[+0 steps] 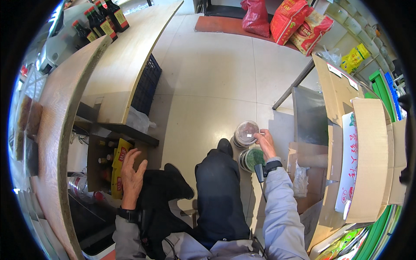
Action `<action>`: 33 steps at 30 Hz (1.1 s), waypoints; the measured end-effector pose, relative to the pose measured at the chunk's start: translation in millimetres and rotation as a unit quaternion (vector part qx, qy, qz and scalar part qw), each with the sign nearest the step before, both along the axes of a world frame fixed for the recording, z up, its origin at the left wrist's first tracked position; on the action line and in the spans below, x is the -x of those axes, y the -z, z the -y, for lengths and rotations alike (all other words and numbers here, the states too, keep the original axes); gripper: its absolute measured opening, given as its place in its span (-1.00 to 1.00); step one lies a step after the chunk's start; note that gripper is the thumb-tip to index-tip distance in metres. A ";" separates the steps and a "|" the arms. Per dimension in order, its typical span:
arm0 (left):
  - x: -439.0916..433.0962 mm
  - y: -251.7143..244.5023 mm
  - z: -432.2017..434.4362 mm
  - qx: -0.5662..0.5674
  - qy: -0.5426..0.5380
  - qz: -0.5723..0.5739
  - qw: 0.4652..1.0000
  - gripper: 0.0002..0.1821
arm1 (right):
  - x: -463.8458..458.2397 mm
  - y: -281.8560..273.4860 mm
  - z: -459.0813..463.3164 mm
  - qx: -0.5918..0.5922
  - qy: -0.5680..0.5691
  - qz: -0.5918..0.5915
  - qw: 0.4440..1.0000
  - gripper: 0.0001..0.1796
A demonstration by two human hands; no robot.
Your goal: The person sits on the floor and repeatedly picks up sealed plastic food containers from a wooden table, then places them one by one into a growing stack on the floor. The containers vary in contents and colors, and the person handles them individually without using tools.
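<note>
Beside my right foot, a stack of round clear plastic containers (246, 131) stands on the tiled floor. My right hand (265, 143) has its fingertips at the rim of the top container, which bears a small white label; whether they grip it is unclear. Just nearer to me is a second stack, its top container showing green contents (254, 159), partly behind my wrist strap. My left hand (132, 175) is raised with its fingers apart, holding nothing, over the right side of an open cardboard box (94, 162) with bottles and yellow packets (118, 169).
Wooden tabletops (130, 65) run along the left, with dark sauce bottles (104, 24) at the back. A blue crate (148, 84) sits beneath. Open cardboard boxes (369, 159) and a metal leg (294, 84) stand right. Red sacks (287, 21) lean at the far end.
</note>
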State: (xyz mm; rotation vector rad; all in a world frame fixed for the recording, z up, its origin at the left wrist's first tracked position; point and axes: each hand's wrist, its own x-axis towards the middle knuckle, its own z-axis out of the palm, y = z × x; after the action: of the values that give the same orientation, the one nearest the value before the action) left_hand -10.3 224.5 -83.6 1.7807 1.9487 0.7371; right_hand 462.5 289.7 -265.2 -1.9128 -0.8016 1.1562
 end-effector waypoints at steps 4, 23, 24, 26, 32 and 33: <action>-1.2 -2.3 -1.7 0.030 -0.024 0.041 0.998 -0.57 | -7.4 29.5 -17.9 0.038 -0.039 0.052 0.997 -0.35; -5.6 -5.1 -3.4 0.015 -0.006 -0.011 1.000 -0.62 | -41.1 89.7 -20.4 0.096 -0.052 0.114 0.987 -0.31; -5.2 -5.1 -2.9 0.022 -0.007 -0.011 1.000 -0.61 | -42.2 90.7 -19.4 0.082 -0.063 0.115 0.988 -0.32; -4.5 -4.4 -2.2 0.026 -0.007 -0.007 1.000 -0.60 | -42.7 87.0 -17.0 0.088 -0.054 0.120 0.987 -0.33; -4.3 0.7 -2.1 -0.014 0.003 -0.003 1.000 -0.65 | -29.8 47.6 -14.8 0.022 -0.021 0.237 0.971 -0.42; -4.5 1.1 -1.4 -0.016 0.002 -0.006 1.000 -0.65 | -26.4 37.1 -14.1 -0.006 -0.006 0.219 0.976 -0.43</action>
State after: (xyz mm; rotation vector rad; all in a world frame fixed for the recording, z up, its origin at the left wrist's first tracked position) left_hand -5.8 225.9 -84.7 1.8104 1.9504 0.7628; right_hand 488.9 303.8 -302.3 -2.1881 -1.0466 0.7375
